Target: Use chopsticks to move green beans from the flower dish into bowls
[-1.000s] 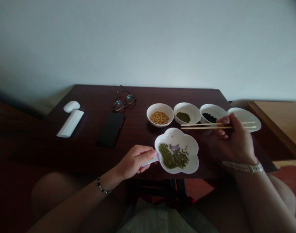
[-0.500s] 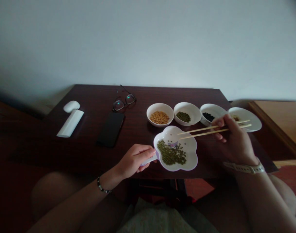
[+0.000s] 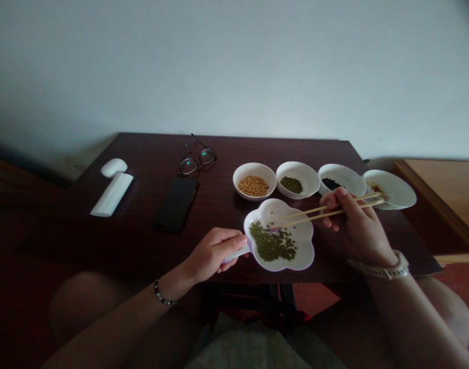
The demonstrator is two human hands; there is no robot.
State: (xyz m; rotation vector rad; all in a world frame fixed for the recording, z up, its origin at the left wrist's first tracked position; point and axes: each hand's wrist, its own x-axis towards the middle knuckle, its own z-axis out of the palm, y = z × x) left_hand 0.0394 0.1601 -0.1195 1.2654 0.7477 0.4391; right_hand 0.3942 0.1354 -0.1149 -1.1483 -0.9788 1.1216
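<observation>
My left hand (image 3: 213,252) is closed round the handle of a white flower-shaped dish (image 3: 303,243) near the table's front edge. Green beans (image 3: 270,245) lie mostly in the left and lower part of that dish. A pair of chopsticks (image 3: 314,212) is in my right hand (image 3: 355,225), their tips over the dish's middle, close to the beans. Nothing can be made out between the tips. Behind the dish stand a bowl of yellow beans (image 3: 253,186), a bowl of green beans (image 3: 291,184), a bowl of black beans (image 3: 331,183) and a bowl (image 3: 399,189) with some reddish-brown pieces.
Glasses (image 3: 198,161) and a black phone (image 3: 176,204) lie on the dark table (image 3: 149,154). Further left are a white rounded object (image 3: 114,167) and a white long case (image 3: 111,196). A wooden surface (image 3: 445,189) is at the right, a pale wall behind.
My right hand has moved left, carrying the chopstick tips from the dish's upper right to its middle. The left hand and the dish have barely moved.
</observation>
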